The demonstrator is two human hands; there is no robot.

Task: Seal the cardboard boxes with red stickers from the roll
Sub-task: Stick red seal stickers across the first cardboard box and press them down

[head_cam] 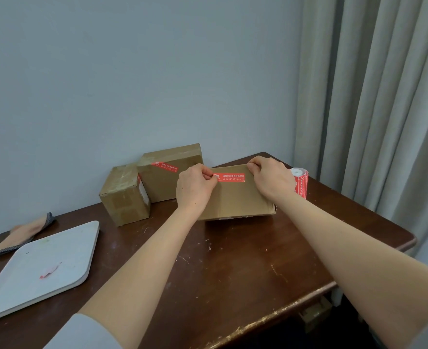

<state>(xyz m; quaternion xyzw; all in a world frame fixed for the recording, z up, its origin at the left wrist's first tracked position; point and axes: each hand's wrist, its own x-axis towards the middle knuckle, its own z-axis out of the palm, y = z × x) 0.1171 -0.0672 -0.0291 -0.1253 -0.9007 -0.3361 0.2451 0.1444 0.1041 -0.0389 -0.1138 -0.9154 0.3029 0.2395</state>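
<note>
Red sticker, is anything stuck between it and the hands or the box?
Nothing visible does. The red sticker lies on top of the near cardboard box. The left hand pinches its left end, and the right hand grips the box's far edge beside it.

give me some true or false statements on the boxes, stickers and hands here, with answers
1. The left hand pinches the left end of the red sticker on the near box. True.
2. The sticker roll stands on the white tray. False: it stands on the table, beyond the right hand.
3. The larger back box bears a red sticker. True.
4. The right hand hovers clear of everything. False: its fingers curl over the near box's far edge.
5. The white tray holds a box. False: only a pinkish scrap lies on it.
</note>
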